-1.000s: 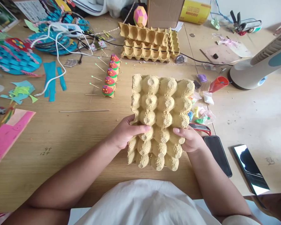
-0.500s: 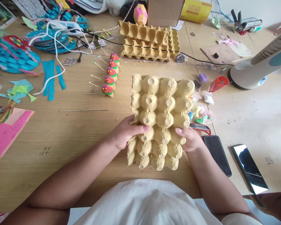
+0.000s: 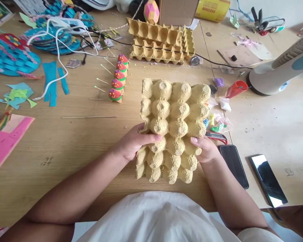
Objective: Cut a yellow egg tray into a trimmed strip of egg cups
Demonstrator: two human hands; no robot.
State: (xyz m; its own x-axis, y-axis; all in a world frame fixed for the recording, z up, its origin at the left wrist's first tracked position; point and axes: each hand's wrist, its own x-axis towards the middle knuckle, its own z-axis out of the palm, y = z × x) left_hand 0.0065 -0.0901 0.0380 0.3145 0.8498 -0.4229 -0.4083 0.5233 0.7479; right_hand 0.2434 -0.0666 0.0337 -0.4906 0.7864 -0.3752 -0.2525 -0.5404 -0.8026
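Between my two hands is a yellowish pulp egg carton (image 3: 169, 131), its bumpy underside facing me, held up over the table near my chest. My left hand (image 3: 135, 143) grips its left edge, thumb across a bump and the other fingers hidden behind. On the opposite edge my right hand (image 3: 205, 149) has the same hold, thumb on top. Beyond the carton, to the left, stands a row of painted egg-carton cups (image 3: 118, 80) in red and green with faces; pins or sticks with pale green tips lie beside them.
Cut egg cartons (image 3: 156, 50) lie at the back before a cardboard box (image 3: 176, 13). On the right are a utility knife (image 3: 217, 136), a phone (image 3: 233, 166), another phone (image 3: 269, 181), an orange cup (image 3: 237, 89) and a fan (image 3: 272, 74). A thin stick (image 3: 88, 117) and blue strips (image 3: 50, 82) lie left.
The view has shifted very slightly. Both hands keep the same hold on the egg carton, which has hardly moved.
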